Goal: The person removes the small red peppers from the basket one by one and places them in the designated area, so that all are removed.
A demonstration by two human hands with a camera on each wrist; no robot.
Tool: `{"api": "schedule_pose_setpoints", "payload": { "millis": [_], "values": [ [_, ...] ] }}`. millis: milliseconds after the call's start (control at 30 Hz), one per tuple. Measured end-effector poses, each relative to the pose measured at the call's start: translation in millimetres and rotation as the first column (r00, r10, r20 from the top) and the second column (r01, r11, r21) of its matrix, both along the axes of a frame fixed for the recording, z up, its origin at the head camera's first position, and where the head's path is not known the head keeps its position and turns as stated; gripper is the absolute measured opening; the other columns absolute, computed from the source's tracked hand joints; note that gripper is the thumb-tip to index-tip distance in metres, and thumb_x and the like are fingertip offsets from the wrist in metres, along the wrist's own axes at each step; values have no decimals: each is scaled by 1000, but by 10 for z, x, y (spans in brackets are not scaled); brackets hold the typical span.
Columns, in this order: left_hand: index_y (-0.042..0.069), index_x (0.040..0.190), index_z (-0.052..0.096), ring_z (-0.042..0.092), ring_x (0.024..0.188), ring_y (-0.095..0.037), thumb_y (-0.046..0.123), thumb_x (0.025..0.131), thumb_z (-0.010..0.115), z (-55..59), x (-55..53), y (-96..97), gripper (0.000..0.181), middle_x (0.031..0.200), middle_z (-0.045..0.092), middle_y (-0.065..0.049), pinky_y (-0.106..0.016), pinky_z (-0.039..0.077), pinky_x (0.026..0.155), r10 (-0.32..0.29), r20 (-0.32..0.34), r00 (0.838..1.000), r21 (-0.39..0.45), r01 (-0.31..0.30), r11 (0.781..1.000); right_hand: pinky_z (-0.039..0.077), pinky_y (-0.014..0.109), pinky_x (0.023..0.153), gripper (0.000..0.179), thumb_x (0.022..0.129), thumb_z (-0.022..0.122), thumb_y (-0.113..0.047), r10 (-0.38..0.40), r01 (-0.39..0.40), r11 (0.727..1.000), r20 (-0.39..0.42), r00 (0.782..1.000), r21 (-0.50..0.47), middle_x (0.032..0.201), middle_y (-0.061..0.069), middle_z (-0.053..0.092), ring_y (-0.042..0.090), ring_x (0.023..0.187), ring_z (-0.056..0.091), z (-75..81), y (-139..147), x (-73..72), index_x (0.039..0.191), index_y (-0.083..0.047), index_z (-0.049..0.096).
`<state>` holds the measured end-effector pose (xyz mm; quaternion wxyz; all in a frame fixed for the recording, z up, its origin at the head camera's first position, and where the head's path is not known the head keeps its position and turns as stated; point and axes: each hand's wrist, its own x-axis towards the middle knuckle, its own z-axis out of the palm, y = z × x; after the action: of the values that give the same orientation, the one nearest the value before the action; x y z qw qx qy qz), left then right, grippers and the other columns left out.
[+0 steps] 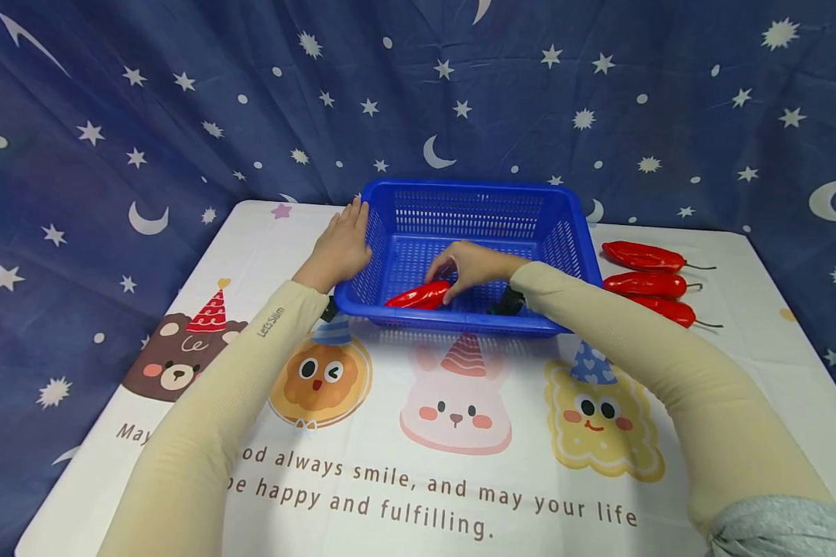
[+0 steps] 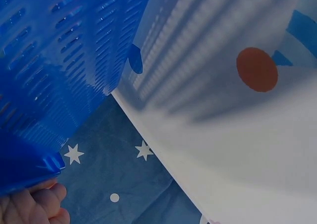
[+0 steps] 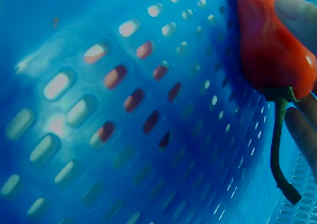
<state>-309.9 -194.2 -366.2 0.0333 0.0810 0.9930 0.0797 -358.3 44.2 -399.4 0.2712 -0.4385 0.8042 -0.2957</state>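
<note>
A blue plastic basket [image 1: 460,319] with slotted walls stands towards the back of the table. My left hand [image 1: 341,244] grips its left rim; in the left wrist view the fingers [image 2: 47,201] bend at the rim's edge. Inside the basket, near its front wall, my right hand [image 1: 475,264] holds a red chili pepper [image 1: 418,295] between thumb and fingers. The right wrist view shows that pepper [image 3: 270,45] close to the slotted wall, its green stem hanging free. Three more red chili peppers [image 1: 644,255] lie on the table to the right of the basket.
A white cloth [image 1: 529,503] printed with cartoon figures and lettering covers the table. Behind it hangs a dark blue curtain [image 1: 418,93] with stars and moons. The basket's front wall rises before the right forearm, which reaches over it.
</note>
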Motion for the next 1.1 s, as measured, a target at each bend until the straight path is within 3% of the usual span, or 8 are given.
{"api": "schedule_pose_setpoints", "payload": {
  "millis": [367,733,1100],
  "values": [
    [-7,148,8,7,146,-36,13,91,38,-2,-6,-1,68,157,6,-24,-45,7,120,0,0,1000,-10,0,1000,50,36,96,47,65,84,-12,48,-38,996,-134,990,76,113,10,69,23,107,64,-56,-18,-10,109,-7,69],
    [-6,148,7,7,147,-35,14,91,38,5,4,8,68,157,6,-23,-45,7,120,6,4,1000,-6,-6,1000,49,36,97,44,67,83,-8,-10,15,998,-70,997,67,114,11,68,23,107,64,-84,8,-30,109,-6,69],
    [-6,148,7,7,147,-35,14,91,38,0,5,2,68,157,5,-23,-45,7,121,10,4,1000,-1,-10,1000,49,36,96,51,62,87,-17,20,-13,999,-138,990,50,112,10,69,22,104,63,-151,7,-61,109,-7,69]
  ]
}}
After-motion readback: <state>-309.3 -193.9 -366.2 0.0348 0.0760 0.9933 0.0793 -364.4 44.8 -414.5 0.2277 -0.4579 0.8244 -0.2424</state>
